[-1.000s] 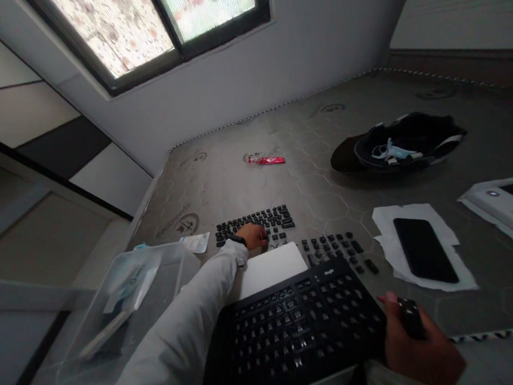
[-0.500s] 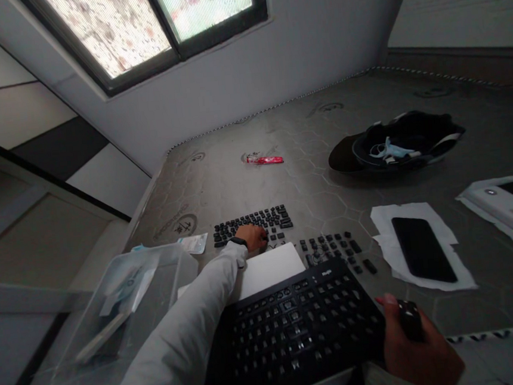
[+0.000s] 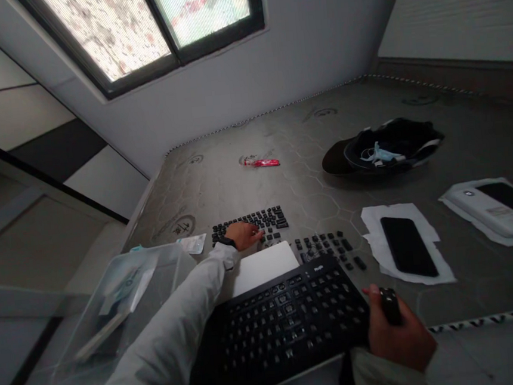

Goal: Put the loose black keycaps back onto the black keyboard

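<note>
A black keyboard [image 3: 289, 318] with its keycaps off lies tilted in front of me, its switch posts bare. My left hand [image 3: 242, 235] reaches over it to the rows of loose black keycaps [image 3: 268, 218] on the mat, fingers bent and a little apart just above them. A second group of loose keycaps [image 3: 324, 246] lies to the right. My right hand [image 3: 401, 335] is by the keyboard's right edge, closed round a small black object [image 3: 390, 306]; a red tip shows by the thumb. Under the keyboard's far edge is a white flat panel [image 3: 265, 269].
At left stands a clear plastic box [image 3: 127, 305] with items inside, near a small packet [image 3: 193, 244]. A red-handled tool [image 3: 265, 163] lies at the back. To the right are a black cap [image 3: 343, 158], a phone [image 3: 408, 248] on white paper and a white device [image 3: 487, 211].
My left hand has shifted slightly left over the keycaps, and its fingers have lifted and parted. My right hand still holds the black object. The view has turned a little.
</note>
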Action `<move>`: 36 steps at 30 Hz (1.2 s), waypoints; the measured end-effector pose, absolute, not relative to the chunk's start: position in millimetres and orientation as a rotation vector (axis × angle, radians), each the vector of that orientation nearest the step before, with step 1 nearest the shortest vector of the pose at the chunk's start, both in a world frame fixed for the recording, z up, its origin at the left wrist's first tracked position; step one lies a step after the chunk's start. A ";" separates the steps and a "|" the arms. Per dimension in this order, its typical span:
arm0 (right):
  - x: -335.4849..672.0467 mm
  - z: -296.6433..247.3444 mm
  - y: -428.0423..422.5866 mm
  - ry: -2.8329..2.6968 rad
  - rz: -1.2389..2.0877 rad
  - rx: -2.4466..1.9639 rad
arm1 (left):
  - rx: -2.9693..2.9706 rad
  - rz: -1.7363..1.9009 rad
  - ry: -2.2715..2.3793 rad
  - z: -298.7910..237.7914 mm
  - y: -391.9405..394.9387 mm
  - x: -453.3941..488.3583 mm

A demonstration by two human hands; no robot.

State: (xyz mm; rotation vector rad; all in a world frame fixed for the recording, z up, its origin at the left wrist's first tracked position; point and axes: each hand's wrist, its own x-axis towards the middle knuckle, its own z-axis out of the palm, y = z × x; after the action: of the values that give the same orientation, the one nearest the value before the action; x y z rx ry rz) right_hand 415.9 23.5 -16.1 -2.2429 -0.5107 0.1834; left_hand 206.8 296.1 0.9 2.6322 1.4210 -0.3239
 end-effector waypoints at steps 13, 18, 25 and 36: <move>425.2 -33.2 24.7 -0.633 0.285 -2.206 | 2.633 0.353 1.595 55.1 61.6 83.3; 424.7 -23.6 20.9 -0.625 0.345 -2.243 | 2.886 0.363 1.669 3.2 -12.8 2.7; 395.9 -14.5 4.9 -0.644 0.221 -2.041 | 2.711 0.404 1.794 -21.3 -30.2 -15.7; 344.6 -11.3 -16.8 -0.613 0.365 -1.604 | 2.624 0.601 1.807 -2.3 -35.7 7.1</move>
State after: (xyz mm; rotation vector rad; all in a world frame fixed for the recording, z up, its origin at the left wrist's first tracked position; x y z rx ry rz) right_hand 344.6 -16.8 -11.3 -1.6044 -0.6133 0.3655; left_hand 7.1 -35.7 -2.3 2.6237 1.8069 0.6005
